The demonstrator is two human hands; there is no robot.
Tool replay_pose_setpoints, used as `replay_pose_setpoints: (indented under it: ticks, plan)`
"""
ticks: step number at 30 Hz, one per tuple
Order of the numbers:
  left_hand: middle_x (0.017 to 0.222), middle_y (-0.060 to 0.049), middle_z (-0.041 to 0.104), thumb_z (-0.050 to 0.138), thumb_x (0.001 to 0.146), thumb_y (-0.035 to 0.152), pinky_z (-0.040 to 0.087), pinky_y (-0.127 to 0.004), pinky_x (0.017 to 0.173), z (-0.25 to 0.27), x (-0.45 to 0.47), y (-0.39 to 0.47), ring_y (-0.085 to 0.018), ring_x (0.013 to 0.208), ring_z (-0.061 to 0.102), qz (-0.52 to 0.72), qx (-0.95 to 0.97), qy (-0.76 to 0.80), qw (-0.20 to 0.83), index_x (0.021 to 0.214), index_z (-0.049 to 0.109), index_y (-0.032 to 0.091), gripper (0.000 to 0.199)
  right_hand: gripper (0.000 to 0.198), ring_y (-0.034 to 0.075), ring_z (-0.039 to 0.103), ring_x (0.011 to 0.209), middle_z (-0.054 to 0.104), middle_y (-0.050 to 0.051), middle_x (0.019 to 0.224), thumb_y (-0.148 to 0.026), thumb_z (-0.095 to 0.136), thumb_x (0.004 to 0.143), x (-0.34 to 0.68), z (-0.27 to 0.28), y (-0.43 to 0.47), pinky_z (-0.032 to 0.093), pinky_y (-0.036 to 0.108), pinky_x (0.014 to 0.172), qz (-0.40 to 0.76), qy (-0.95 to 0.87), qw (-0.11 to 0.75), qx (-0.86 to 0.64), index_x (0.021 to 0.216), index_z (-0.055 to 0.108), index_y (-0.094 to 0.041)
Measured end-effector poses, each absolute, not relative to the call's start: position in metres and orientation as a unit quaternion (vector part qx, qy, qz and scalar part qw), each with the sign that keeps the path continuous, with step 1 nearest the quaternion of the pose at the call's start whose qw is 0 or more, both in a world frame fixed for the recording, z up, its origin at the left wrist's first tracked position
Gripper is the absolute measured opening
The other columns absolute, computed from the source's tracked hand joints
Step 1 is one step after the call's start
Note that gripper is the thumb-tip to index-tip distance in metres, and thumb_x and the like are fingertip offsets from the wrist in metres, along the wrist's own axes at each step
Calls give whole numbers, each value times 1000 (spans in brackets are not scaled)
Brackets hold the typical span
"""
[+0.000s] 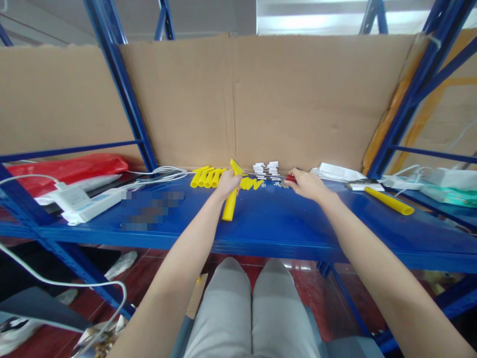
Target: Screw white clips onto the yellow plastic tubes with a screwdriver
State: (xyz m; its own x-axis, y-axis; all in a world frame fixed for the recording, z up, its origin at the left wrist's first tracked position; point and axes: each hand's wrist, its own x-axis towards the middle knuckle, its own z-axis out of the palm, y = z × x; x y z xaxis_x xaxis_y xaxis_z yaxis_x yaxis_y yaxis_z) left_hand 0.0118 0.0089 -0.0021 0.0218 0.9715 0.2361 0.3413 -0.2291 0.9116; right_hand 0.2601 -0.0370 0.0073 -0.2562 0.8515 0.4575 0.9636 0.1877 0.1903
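My left hand (229, 185) is closed around a yellow tool with a tubular handle (229, 208) and a flat, angled head, held upright over the blue shelf. My right hand (305, 184) has its fingers closed on a small red object (290, 178), mostly hidden by the fingers; its kind cannot be made out. Just left of my left hand, several yellow tubular handles (206, 178) lie in a row. Between my hands are small flat yellow pieces (250, 184), a group of white pieces (266, 170) and tiny silvery parts (277, 184).
A loose yellow tube (389, 201) lies at the right beside a small box (365, 185) and a white packet (339, 172). On the left are a white power strip (95, 205), coiled cables (167, 174) and a red bag (74, 171). Cardboard (298, 99) walls the back; blue posts (124, 94) flank it.
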Motion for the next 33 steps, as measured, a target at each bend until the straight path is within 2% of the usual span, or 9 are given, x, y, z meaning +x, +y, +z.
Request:
replay_pose_setpoints:
  ticks: [4,10,15,20,24,28,33]
  plan:
    - [36,4,41,46,76,8,37,-20,40,-5,9,15,-9,32,41,469,633,512,342,56,40,20,24,31,25,62,98,67,16,107,-31,36,96,260,6,-35,41,31,76,-224,-779,131,-571,104,61,-14]
    - [37,5,41,47,75,8,37,-21,40,-5,8,13,-9,32,41,456,629,529,341,58,41,20,22,25,26,63,94,67,13,111,-31,43,94,260,6,-37,42,32,70,-238,-776,145,-566,107,59,-17]
    - [37,5,42,45,75,7,35,-20,39,-2,9,6,-9,31,40,441,628,542,341,59,42,19,21,25,27,64,94,68,14,106,-32,47,92,256,6,-39,42,32,71,-209,-770,118,-591,111,55,-17]
    - [37,5,43,46,76,6,35,-21,40,-3,7,7,-9,31,41,432,636,537,347,57,42,19,24,28,24,64,96,68,15,103,-34,40,96,255,4,-35,43,30,76,-171,-783,106,-589,101,60,-15]
    - [36,5,43,49,77,6,34,-20,40,-6,7,10,-8,31,41,413,637,551,347,53,42,19,27,25,24,63,99,67,14,103,-31,42,95,259,3,-32,42,29,77,-192,-792,103,-571,98,61,-15]
    - [35,4,43,48,76,5,36,-20,41,-7,8,10,-9,30,41,390,644,560,345,52,42,19,28,18,24,64,91,69,12,99,-28,50,90,260,2,-34,42,30,71,-202,-788,96,-574,103,58,-18]
    - [34,5,42,46,76,5,36,-20,40,-7,9,9,-9,30,40,380,643,567,347,52,41,19,29,21,23,65,88,70,13,101,-33,49,91,257,0,-33,42,28,70,-142,-784,76,-599,103,57,-17]
